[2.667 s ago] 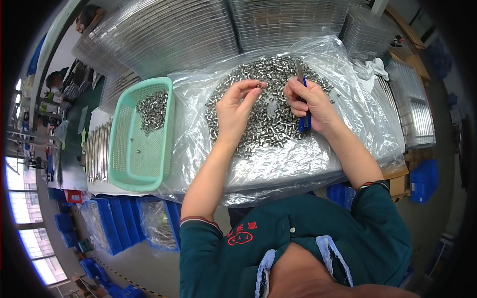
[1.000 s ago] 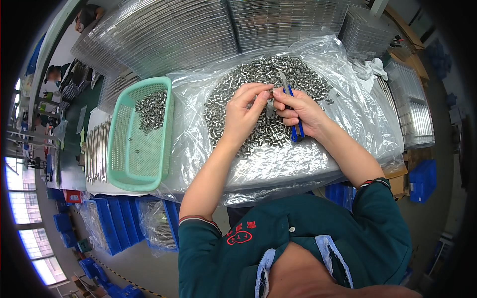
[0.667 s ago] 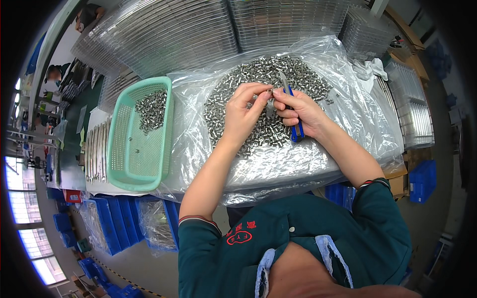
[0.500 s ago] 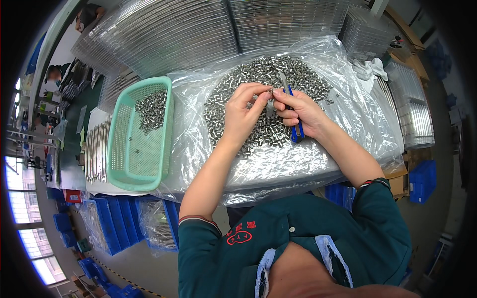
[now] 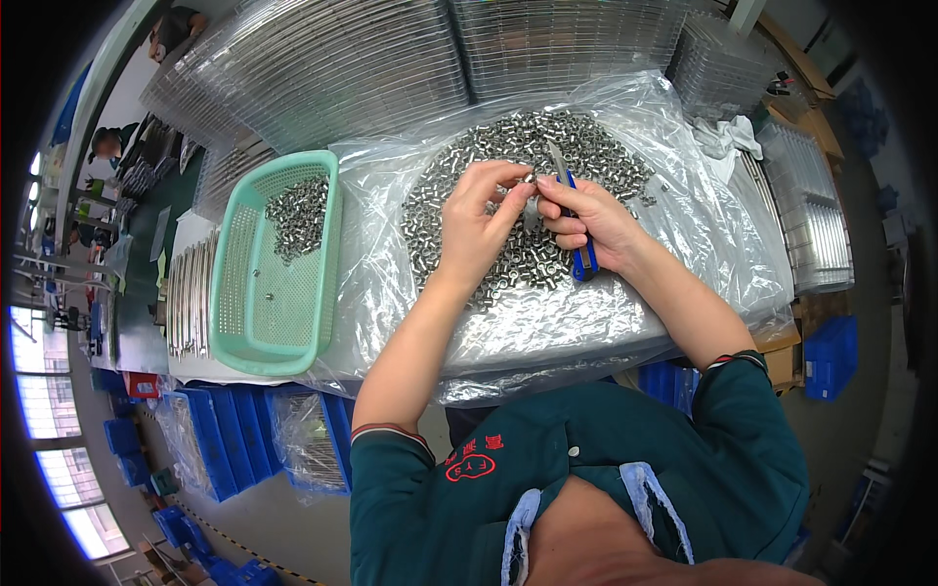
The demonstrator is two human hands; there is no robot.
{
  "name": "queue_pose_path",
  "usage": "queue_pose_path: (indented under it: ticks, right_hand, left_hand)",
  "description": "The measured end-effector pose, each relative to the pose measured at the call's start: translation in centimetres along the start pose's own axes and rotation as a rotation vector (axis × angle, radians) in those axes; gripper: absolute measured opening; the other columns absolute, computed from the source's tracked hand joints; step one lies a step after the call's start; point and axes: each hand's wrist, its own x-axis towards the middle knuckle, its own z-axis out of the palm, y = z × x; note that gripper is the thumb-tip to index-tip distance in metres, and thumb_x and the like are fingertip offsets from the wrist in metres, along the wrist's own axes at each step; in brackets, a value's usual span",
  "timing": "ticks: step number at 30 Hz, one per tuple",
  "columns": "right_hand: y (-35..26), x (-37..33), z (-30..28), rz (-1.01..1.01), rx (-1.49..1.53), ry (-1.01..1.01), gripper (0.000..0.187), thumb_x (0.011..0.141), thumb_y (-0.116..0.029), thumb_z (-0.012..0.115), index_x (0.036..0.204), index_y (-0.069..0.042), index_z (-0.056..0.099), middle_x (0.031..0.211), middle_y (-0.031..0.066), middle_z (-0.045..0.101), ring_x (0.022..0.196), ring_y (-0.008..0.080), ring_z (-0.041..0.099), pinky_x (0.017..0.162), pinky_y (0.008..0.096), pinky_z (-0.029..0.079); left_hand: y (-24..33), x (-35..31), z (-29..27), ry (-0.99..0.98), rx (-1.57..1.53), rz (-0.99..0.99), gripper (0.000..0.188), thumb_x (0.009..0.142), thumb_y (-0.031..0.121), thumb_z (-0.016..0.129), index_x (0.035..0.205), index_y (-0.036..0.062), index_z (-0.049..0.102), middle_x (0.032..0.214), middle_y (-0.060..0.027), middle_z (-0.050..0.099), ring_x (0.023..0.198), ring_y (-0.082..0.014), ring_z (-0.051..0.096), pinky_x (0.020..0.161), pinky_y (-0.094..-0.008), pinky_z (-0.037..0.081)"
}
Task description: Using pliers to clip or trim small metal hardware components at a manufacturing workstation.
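Over a wide heap of small shiny metal cylindrical parts (image 5: 459, 234) my two hands meet, fingertips almost touching. Between thumb and fingers, my left hand (image 5: 476, 217) pinches one small metal part (image 5: 531, 179). My right hand (image 5: 598, 220) is closed around a blue utility knife (image 5: 584, 259), its blade pointing away from me. The right thumb and forefinger tips lie against or very near the pinched part; exact contact is too small to tell. Clear plastic sheeting (image 5: 381, 283) lies under the heap.
Left of the heap stands a green perforated basket (image 5: 223, 293) with more metal parts at its far end. Stacks of clear plastic trays (image 5: 362, 68) line the back. A white cloth (image 5: 725, 137) lies at the right. Blue bins (image 5: 234, 439) sit below the table's front edge.
The fingertips have shifted very slightly around the small metal part. Both hands, the knife and the heap otherwise stay in place.
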Motion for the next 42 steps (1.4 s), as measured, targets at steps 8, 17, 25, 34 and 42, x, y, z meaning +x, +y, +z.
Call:
queue_pose_path:
  ticks: [8,17,25,34,42]
  right_hand:
    - [0.1,0.1,-0.1,0.004,0.025,0.024,0.012,0.087,-0.022,0.055,0.086,-0.011,0.05,0.067,-0.0041,0.049,0.043,-0.002,0.034,0.034,0.0122,0.027]
    - [0.0,0.2,-0.3,0.005,0.072,-0.028,0.011,0.088,-0.02,0.053,0.094,-0.01,0.051,0.068,-0.0042,0.049,0.043,-0.0019,0.033,0.034,0.0121,0.026]
    - [0.1,0.1,-0.5,-0.01,0.028,-0.029,0.013,0.088,-0.022,0.054,0.091,-0.01,0.051,0.068,-0.0047,0.049,0.044,-0.002,0.034,0.035,0.0122,0.026]
    - [-0.6,-0.1,0.1,-0.065,-0.095,0.038,0.015,0.086,-0.024,0.056,0.087,-0.009,0.052,0.068,-0.0044,0.049,0.044,-0.0022,0.034,0.035,0.0124,0.027]
    - [-0.1,-0.2,0.5,-0.168,-0.219,0.139,0.018,0.085,-0.024,0.059,0.089,-0.007,0.053,0.066,-0.004,0.048,0.042,-0.0014,0.034,0.036,0.0137,0.026]
  left_hand:
    - [-0.2,0.0,0.3,-0.014,0.03,0.068,0.018,0.077,0.002,0.062,0.094,0.0067,0.06,0.097,-0.0072,0.056,0.084,-0.0147,0.057,0.065,-0.0231,0.048]
    - [0.0,0.0,0.2,-0.003,-0.01,0.054,0.02,0.077,0.002,0.063,0.096,0.0038,0.059,0.097,-0.0075,0.056,0.083,-0.0139,0.057,0.065,-0.0235,0.048]
    - [0.0,-0.1,0.2,0.002,0.002,0.067,0.018,0.075,0.006,0.065,0.092,0.0049,0.06,0.094,-0.0078,0.056,0.08,-0.0176,0.059,0.064,-0.0275,0.048]
    - [-0.2,0.2,0.2,0.048,0.026,0.053,0.016,0.075,0.006,0.064,0.09,0.0057,0.063,0.094,-0.0074,0.057,0.084,-0.0195,0.058,0.069,-0.0283,0.047]
    - [-0.3,0.1,0.0,0.02,0.11,0.167,0.018,0.073,0.006,0.066,0.092,0.0064,0.064,0.093,-0.0067,0.058,0.086,-0.0195,0.058,0.072,-0.0285,0.047]
